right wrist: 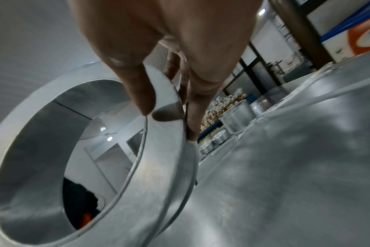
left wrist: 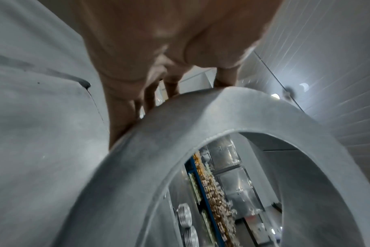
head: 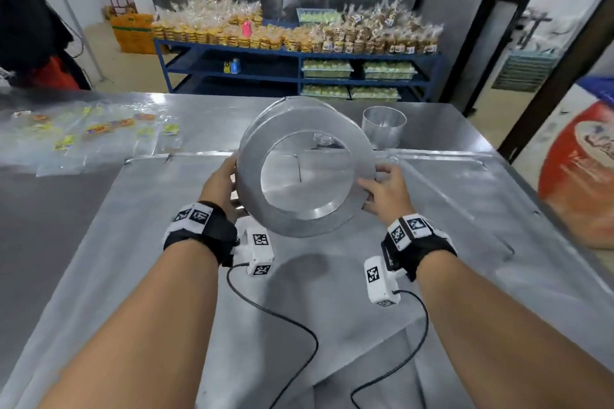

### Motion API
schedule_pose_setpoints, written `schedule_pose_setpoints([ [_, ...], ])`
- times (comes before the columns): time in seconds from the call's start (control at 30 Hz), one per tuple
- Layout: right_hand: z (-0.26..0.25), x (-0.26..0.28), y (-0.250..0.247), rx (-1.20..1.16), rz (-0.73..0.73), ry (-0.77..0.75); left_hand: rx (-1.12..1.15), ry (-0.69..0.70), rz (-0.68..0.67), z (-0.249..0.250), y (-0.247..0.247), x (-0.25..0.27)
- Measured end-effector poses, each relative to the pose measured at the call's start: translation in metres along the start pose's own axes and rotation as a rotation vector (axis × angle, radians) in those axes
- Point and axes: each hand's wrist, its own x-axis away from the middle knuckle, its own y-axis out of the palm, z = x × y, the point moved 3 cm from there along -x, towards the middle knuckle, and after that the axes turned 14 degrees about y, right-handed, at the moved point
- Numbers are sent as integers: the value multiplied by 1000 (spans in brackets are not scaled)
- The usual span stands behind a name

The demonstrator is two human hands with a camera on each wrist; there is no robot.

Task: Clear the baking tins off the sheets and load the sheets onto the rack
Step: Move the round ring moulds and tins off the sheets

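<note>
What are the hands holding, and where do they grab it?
A big ring-shaped baking tin: left hand on its left outer side, right hand gripping its right rim.

A black fabric wrist strap faced with white black-patterned marker tiles is worn on each bare forearm. A white boxy camera module is mounted at 3 o'clock of the left strap; thin black cables are trailed toward 6 o'clock.
</note>
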Motion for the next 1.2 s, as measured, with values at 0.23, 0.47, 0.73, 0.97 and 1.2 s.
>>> schedule_pose_setpoints([
  [0.23,4,11,-65,-83,7,5,84,127,-188,-12,37,30],
  [0.47,20,19,-102,106,-37,31,-28,136,-156,-30,74,42],
  [0.73,31,47,-116,270,96,-36,-143,83,-33,-61,89,76],
  [0.97,69,53,-115,346,65,-135,-140,199,48,-93,77,92],
  [1.2,111,62,-106,294,23,-39,-287,278,86,-105,68,119],
])
